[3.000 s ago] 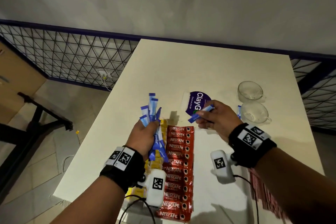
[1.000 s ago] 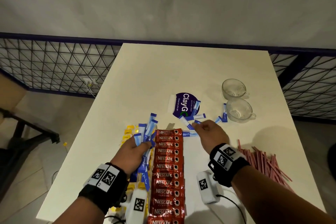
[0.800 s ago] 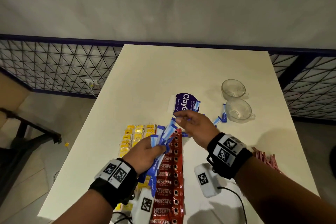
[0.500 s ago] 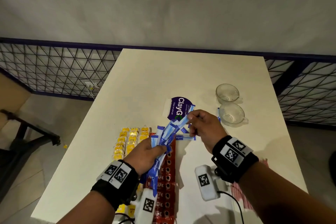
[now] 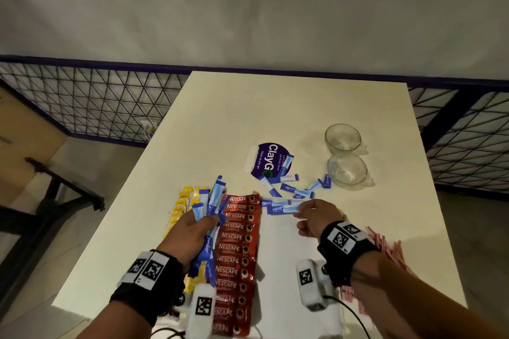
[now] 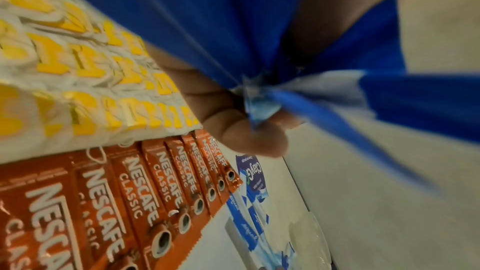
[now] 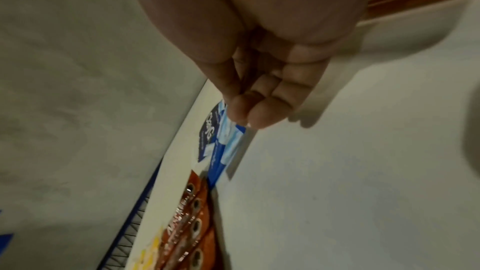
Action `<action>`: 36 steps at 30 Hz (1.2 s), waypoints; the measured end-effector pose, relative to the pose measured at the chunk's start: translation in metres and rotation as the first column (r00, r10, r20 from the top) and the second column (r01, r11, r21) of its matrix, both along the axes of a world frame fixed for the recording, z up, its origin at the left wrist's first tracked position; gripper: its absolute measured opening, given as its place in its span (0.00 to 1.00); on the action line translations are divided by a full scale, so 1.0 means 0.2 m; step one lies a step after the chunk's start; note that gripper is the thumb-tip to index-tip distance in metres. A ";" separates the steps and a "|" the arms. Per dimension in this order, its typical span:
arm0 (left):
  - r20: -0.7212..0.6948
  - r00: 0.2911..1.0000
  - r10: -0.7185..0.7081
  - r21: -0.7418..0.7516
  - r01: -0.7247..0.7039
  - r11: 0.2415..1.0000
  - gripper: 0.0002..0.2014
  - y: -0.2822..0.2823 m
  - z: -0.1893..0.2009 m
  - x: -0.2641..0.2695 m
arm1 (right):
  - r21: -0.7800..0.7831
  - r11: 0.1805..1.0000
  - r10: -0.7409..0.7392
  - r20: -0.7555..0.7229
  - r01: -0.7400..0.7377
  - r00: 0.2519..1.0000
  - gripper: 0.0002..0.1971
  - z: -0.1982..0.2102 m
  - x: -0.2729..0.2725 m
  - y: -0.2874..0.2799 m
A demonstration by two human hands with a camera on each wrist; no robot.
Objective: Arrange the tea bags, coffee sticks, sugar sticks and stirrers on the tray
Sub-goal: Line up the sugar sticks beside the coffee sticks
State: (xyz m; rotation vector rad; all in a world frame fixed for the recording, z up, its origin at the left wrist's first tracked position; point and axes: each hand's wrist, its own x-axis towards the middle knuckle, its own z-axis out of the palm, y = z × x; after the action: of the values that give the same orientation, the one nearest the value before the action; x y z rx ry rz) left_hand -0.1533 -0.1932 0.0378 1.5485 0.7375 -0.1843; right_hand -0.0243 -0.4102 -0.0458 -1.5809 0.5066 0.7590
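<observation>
My left hand [image 5: 205,224] grips a fanned bunch of blue sugar sticks [image 5: 213,198], held above the left edge of a long red strip of Nescafe coffee sticks [image 5: 238,253]. In the left wrist view my fingers [image 6: 246,137] curl round the bunch [image 6: 259,28]. Yellow tea bags [image 5: 181,201] lie in rows left of the strip. My right hand [image 5: 300,210] reaches to two sugar sticks [image 5: 278,208] lying on the table beside the strip's top end. Its thumb and fingertips [image 7: 245,114] pinch a stick's end [image 7: 230,141]. Red stirrers [image 5: 385,246] are piled at the right, partly behind my right wrist.
More loose sugar sticks [image 5: 292,188] are scattered between a purple ClayGo sticker [image 5: 268,159] and two empty glass cups [image 5: 343,137] [image 5: 348,172]. The white table [image 5: 289,107] ends near a wire mesh railing [image 5: 96,107] at the left and back.
My right hand has left the bunch in my left hand and dropped back to the loose sugar sticks on the table. My left hand, still gripping its bunch, has drifted slightly left.
</observation>
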 end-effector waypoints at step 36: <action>-0.061 0.998 -0.033 -0.011 0.032 0.999 0.11 0.27 -0.06 -0.05 | -0.664 0.716 0.348 0.073 -0.215 0.935 0.15 -0.18 0.00 0.12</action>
State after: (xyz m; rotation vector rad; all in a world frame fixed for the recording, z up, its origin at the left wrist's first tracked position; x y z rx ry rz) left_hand -0.1635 -0.1390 0.0260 1.5512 0.7588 -0.2602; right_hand -0.0239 -0.3857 -0.0827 -2.4102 0.4029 0.6769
